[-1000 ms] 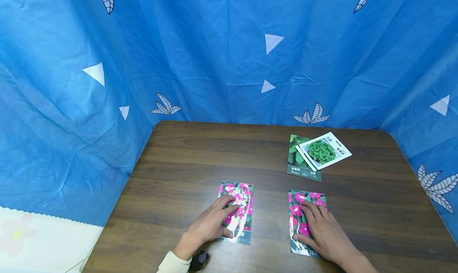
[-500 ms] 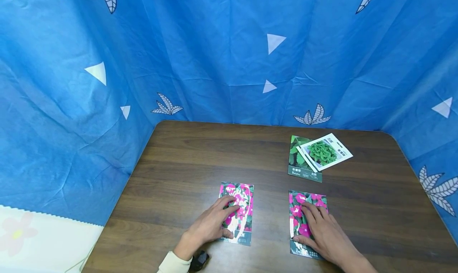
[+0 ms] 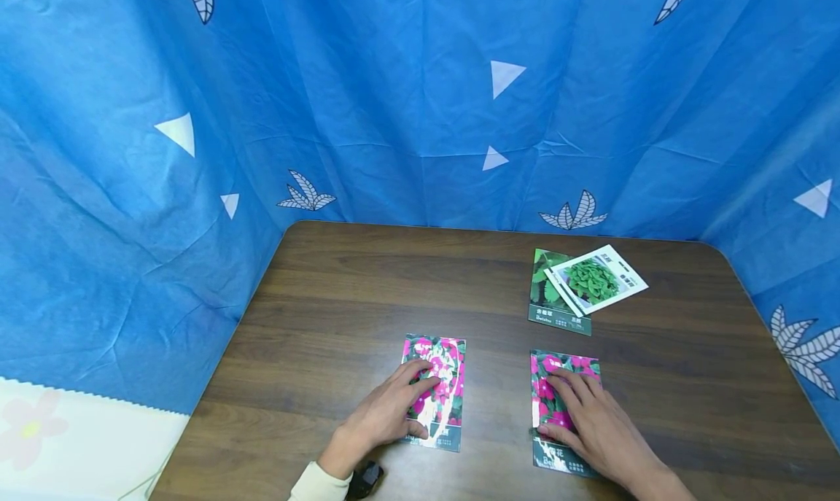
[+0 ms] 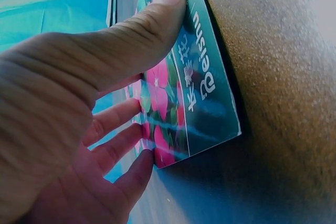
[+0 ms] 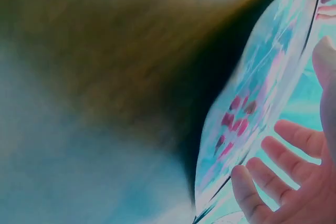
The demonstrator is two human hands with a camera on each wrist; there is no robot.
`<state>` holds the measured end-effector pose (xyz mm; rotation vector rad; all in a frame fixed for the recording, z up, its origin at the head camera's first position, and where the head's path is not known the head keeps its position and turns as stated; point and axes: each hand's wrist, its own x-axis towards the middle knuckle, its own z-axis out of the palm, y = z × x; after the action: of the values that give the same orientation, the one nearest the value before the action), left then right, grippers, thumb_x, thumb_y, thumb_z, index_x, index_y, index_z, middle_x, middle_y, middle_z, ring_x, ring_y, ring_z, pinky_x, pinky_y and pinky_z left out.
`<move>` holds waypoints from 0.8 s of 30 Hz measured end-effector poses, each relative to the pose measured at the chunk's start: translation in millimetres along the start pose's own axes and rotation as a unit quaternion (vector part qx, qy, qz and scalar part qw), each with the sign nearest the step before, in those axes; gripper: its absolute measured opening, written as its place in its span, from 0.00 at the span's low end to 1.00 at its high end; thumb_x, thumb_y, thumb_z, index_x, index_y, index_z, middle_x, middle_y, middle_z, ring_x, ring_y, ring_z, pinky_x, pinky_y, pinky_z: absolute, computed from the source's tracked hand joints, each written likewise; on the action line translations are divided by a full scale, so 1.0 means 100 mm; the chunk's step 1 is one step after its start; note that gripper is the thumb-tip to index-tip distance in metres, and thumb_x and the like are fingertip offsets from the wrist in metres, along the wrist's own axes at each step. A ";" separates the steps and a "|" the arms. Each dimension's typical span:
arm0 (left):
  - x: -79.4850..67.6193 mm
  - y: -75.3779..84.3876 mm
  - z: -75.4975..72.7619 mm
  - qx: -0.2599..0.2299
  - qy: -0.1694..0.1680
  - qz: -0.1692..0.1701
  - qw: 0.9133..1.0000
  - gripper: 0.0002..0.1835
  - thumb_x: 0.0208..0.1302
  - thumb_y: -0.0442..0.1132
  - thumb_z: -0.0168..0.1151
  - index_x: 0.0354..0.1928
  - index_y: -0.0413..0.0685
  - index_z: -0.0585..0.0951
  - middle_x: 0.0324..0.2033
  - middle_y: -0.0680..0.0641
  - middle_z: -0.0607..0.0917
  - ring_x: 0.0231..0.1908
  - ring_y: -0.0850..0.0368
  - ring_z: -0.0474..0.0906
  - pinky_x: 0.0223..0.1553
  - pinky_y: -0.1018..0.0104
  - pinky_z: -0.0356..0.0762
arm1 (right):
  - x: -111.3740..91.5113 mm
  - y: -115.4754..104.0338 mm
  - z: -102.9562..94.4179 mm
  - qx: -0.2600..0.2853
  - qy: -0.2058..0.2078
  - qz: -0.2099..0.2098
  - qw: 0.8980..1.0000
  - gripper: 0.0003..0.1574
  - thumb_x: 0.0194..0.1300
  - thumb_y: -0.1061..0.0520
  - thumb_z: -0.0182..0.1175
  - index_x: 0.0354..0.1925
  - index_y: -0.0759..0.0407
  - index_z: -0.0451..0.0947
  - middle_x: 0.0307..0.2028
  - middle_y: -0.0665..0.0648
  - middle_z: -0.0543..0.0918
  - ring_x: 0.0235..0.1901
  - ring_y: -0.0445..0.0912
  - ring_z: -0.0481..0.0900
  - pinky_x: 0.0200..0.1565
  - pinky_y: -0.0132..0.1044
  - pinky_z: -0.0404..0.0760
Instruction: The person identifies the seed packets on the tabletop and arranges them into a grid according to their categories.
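Two seed packets with pink flowers lie side by side near the front of the table. On the left seed packet [image 3: 450, 384] rests my left hand [image 3: 382, 411], fingers spread over the flower picture. In the left wrist view its thumb lies over the dark green lettered band of that packet [image 4: 210, 114], fingertips at the flower picture. My right hand [image 3: 600, 433] rests on the right seed packet [image 3: 543, 393], covering much of its right side. The right wrist view shows the fingers of that hand [image 5: 294, 177] loosely extended beside the packet's shiny side.
Farther back on the wooden table [image 3: 367, 282] lie a green leaf seed packet [image 3: 543, 297] and, overlapping it, white-bordered packets [image 3: 593, 278]. A blue curtain [image 3: 394, 107] surrounds the table. A small black object [image 3: 364, 479] sits by the left wrist.
My right hand has shifted slightly on its packet, with the thumb and fingertips a little farther forward. The left hand stays in place, and the head view has moved slightly.
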<state>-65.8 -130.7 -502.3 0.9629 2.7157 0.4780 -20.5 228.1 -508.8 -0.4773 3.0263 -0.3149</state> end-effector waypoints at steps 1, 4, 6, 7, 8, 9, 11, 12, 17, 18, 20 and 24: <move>0.00 0.00 0.00 0.000 0.000 0.000 1.000 0.44 0.48 0.56 0.77 0.68 0.50 0.74 0.71 0.47 0.67 0.72 0.50 0.61 0.67 0.61 0.72 | 0.01 0.00 -0.01 -0.002 0.002 -0.003 1.000 0.52 0.59 0.22 0.58 0.66 0.56 0.73 0.65 0.58 0.71 0.62 0.58 0.69 0.58 0.65 0.76; 0.00 0.00 0.00 0.002 0.003 0.001 1.000 0.44 0.48 0.56 0.77 0.68 0.50 0.74 0.71 0.47 0.67 0.72 0.49 0.61 0.68 0.60 0.71 | 0.05 0.02 -0.05 -0.001 0.008 -0.008 1.000 0.50 0.61 0.24 0.59 0.67 0.57 0.72 0.65 0.60 0.72 0.63 0.60 0.70 0.57 0.65 0.77; 0.00 0.00 0.00 0.004 0.004 0.002 1.000 0.44 0.48 0.56 0.77 0.69 0.50 0.74 0.71 0.47 0.67 0.72 0.49 0.61 0.69 0.60 0.70 | 0.07 0.04 -0.08 -0.001 0.010 -0.003 1.000 0.50 0.61 0.25 0.59 0.67 0.56 0.72 0.64 0.61 0.73 0.62 0.60 0.70 0.56 0.65 0.78; 0.00 0.00 0.00 0.005 0.004 0.002 1.000 0.45 0.48 0.56 0.77 0.69 0.51 0.74 0.71 0.47 0.67 0.72 0.50 0.61 0.68 0.60 0.71 | 0.09 0.05 -0.10 -0.001 0.013 -0.003 1.000 0.50 0.61 0.25 0.59 0.67 0.56 0.72 0.64 0.61 0.73 0.62 0.60 0.70 0.55 0.64 0.79; 0.00 0.00 0.00 0.006 0.005 0.002 1.000 0.45 0.48 0.56 0.77 0.69 0.51 0.74 0.71 0.47 0.67 0.72 0.50 0.61 0.68 0.61 0.71 | 0.11 0.07 -0.11 0.000 0.016 -0.002 1.000 0.50 0.61 0.25 0.60 0.67 0.56 0.72 0.63 0.61 0.73 0.62 0.60 0.70 0.55 0.64 0.79; 0.00 -0.01 0.00 0.006 0.005 0.001 1.000 0.45 0.48 0.56 0.77 0.69 0.51 0.74 0.71 0.47 0.67 0.72 0.50 0.61 0.68 0.61 0.71 | 0.12 0.09 -0.13 -0.001 0.018 -0.001 1.000 0.50 0.60 0.25 0.60 0.67 0.56 0.72 0.63 0.62 0.73 0.61 0.60 0.70 0.54 0.64 0.80; 0.00 -0.01 0.01 0.005 0.004 0.001 1.000 0.45 0.47 0.56 0.77 0.69 0.51 0.74 0.71 0.47 0.67 0.72 0.50 0.61 0.68 0.61 0.71 | 0.16 0.12 -0.15 0.001 0.027 0.000 1.000 0.49 0.60 0.25 0.61 0.66 0.56 0.72 0.62 0.61 0.74 0.61 0.58 0.71 0.53 0.63 0.81; 0.00 -0.01 0.01 0.003 0.003 0.000 1.000 0.45 0.48 0.56 0.77 0.69 0.51 0.74 0.71 0.47 0.67 0.72 0.50 0.61 0.68 0.61 0.71 | 0.17 0.14 -0.16 0.003 0.031 0.000 1.000 0.48 0.60 0.26 0.62 0.65 0.56 0.73 0.61 0.61 0.74 0.60 0.58 0.71 0.53 0.62 0.81; 0.00 0.00 0.01 -0.003 -0.003 -0.004 1.000 0.44 0.48 0.55 0.77 0.69 0.51 0.74 0.71 0.47 0.67 0.73 0.50 0.60 0.68 0.60 0.71 | 0.25 0.25 -0.19 0.001 0.063 -0.023 0.998 0.40 0.63 0.35 0.66 0.62 0.60 0.74 0.60 0.62 0.75 0.59 0.58 0.72 0.54 0.61 0.81; 0.01 0.00 0.01 -0.004 -0.005 -0.005 1.000 0.44 0.48 0.55 0.77 0.69 0.51 0.74 0.71 0.47 0.66 0.73 0.50 0.60 0.68 0.60 0.71 | 0.27 0.27 -0.20 -0.002 0.069 -0.028 0.997 0.38 0.64 0.37 0.66 0.62 0.61 0.74 0.59 0.62 0.75 0.58 0.57 0.72 0.54 0.60 0.81; 0.01 0.00 0.01 -0.003 -0.008 -0.007 1.000 0.44 0.48 0.55 0.77 0.69 0.52 0.74 0.71 0.47 0.66 0.73 0.50 0.61 0.68 0.60 0.71 | 0.31 0.31 -0.22 -0.009 0.074 -0.036 0.997 0.35 0.66 0.41 0.65 0.61 0.62 0.75 0.59 0.63 0.75 0.58 0.57 0.72 0.54 0.59 0.81; 0.01 0.00 0.00 -0.005 -0.011 -0.010 1.000 0.45 0.48 0.54 0.78 0.69 0.52 0.73 0.71 0.47 0.66 0.73 0.50 0.60 0.69 0.60 0.71 | 0.44 0.38 -0.28 -0.013 0.070 -0.033 0.997 0.31 0.68 0.45 0.64 0.61 0.62 0.74 0.59 0.65 0.75 0.56 0.58 0.72 0.51 0.59 0.83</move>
<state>-66.5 -129.8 -502.4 0.9322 2.6984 0.4725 -76.0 254.8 -491.1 -0.5810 3.1591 -0.3259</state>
